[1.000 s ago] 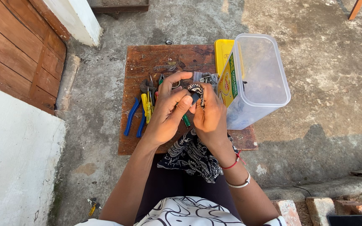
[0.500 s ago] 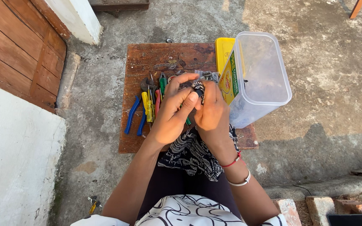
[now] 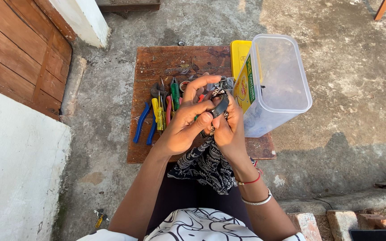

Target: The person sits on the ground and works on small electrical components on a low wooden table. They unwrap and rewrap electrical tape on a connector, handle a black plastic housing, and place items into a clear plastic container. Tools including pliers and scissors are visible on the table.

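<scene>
My left hand (image 3: 182, 127) and right hand (image 3: 228, 129) meet in front of my chest, both closed in a tight grip on a small dark wristwatch with a metal link band (image 3: 219, 106). My left thumb and forefinger pinch across its dark case from the left, while my right fingers curl round it from the other side; a few pale links of the band hang out below between my palms. The watch sits up off the bench, held in the air over its near edge.

Under my wrists a black cloth with a white pattern (image 3: 206, 163) lies over my lap. Just beyond my left knuckles, on the worn brown wooden board (image 3: 179, 62) that serves as bench, lies a row of hand tools: blue-handled pliers (image 3: 141, 122), a yellow-handled screwdriver (image 3: 158, 114) and a green-handled screwdriver (image 3: 175, 93). To the right of my hands stands a clear plastic tub with a yellow and green label (image 3: 275, 82), and a flat yellow tin (image 3: 238, 53) lies behind it. The board rests on rough grey concrete floor (image 3: 336, 134).
</scene>
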